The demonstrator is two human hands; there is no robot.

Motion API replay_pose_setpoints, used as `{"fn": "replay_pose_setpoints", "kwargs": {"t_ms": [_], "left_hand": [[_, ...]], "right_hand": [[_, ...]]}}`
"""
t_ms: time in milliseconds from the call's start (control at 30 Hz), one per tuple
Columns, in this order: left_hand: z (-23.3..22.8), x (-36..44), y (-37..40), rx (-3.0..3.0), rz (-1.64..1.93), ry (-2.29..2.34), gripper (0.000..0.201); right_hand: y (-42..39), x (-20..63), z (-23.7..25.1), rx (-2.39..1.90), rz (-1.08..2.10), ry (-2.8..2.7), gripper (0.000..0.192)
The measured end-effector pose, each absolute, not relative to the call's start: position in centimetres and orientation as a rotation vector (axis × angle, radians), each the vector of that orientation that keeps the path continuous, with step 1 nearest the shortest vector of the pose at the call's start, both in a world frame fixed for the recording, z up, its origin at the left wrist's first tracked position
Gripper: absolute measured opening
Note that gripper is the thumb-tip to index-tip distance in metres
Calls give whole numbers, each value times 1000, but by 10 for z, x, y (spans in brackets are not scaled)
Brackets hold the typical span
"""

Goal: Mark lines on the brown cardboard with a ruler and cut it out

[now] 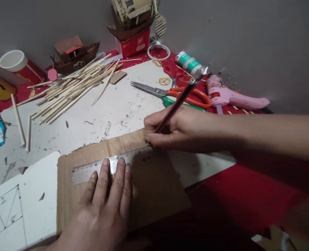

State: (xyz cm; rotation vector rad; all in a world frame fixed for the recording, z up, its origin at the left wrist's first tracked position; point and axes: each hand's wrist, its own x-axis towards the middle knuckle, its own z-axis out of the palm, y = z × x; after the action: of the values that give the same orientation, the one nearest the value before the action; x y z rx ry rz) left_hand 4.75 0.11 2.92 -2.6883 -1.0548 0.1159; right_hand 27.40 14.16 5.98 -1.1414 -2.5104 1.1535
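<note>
At the left of the worktop (133, 108), a sheet of paper (39, 184) with a ruled drawing lies along the near edge, and a heap of wooden sticks (73, 90) lies towards the far edge. The piece of cardboard (159, 188) sits at the near edge, beside the paper, its near right corner jutting past the white surface. On it, close to its far edge, lies the clear ruler (82, 174). The left hand (102, 209) grips nothing; its fingers are spread flat, pressing the ruler down. The right hand (175, 129) pinches a pencil (179, 103) at the ruler's right end, the tip hidden by the fingers. Beyond it, scissors (167, 92) and a pink glue gun (230, 96) lie towards the far right edge.

The pressure falls left of the pencil, so a sideways push there could swing the ruler's free end. The wrinkled strip along the cardboard's far edge might snag the tip, and leaning on the jutting corner could tip or bend the cardboard.
</note>
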Motion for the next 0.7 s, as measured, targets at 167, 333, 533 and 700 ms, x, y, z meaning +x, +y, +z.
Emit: {"fn": "replay_pose_setpoints", "kwargs": {"t_ms": [167,333,533,700], "left_hand": [[28,47,1,-2695,91,-1033,91],[28,47,0,-2691,84,-1024,91],[29,46,2,-2686,77,-1019,95],[27,46,3,-2688,79,-1002,97]], "right_hand": [[143,286,50,-1057,1062,-2517,22],[144,296,41,-1019,999,-2477,23],[139,307,36,-1094,1031,-2376,27],[138,314,28,-1101,1131,-2305,27]]}}
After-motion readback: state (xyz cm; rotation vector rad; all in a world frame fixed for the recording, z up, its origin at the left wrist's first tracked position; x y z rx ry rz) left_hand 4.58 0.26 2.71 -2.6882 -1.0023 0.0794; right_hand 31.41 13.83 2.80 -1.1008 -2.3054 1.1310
